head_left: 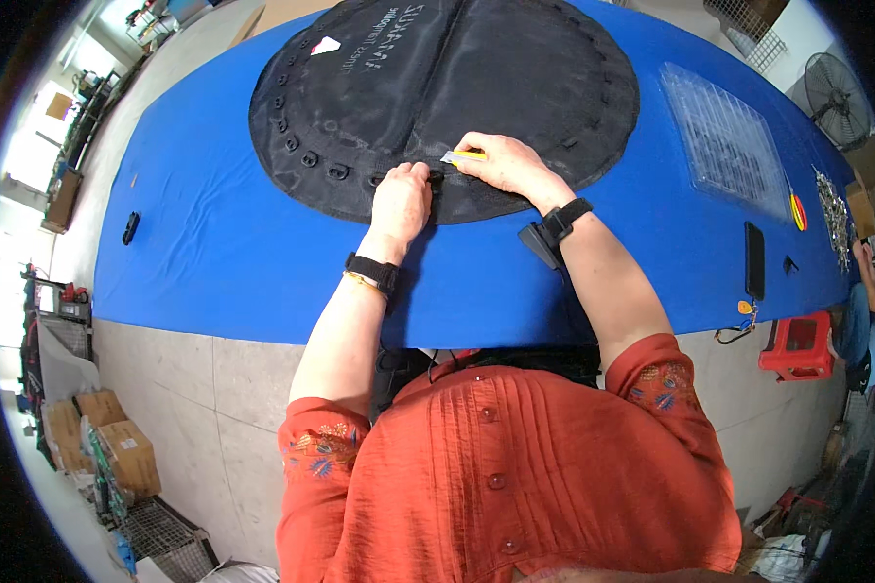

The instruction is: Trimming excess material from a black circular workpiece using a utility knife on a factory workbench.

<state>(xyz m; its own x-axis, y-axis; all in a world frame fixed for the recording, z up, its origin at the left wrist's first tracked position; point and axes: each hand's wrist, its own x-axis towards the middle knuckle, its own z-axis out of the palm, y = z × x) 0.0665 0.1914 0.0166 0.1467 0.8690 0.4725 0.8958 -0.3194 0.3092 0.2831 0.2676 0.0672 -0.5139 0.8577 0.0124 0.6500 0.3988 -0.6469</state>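
Observation:
A large round black fabric cover [360, 107] lies on the blue-covered table. A seam crosses its middle, small black loops line its left rim, and a white patch [326, 46] sits near the far left. My left hand [402, 204] is closed on the near rim beside the loops; its fingertips seem to pinch the edge there, though the palm side is hidden. Just to its right, my right hand [511, 169] grips a yellow utility knife [471, 155]. The knife's metallic end points left, low over the cover close to the seam's near end.
On the table's right are a transparent plastic tray [727, 136], a black phone [754, 260], a red-and-yellow tool [798, 212] and a pile of small metal pieces [832, 219]. A small black object [130, 228] lies left. Beyond the edge stand a red stool [797, 347] and another person.

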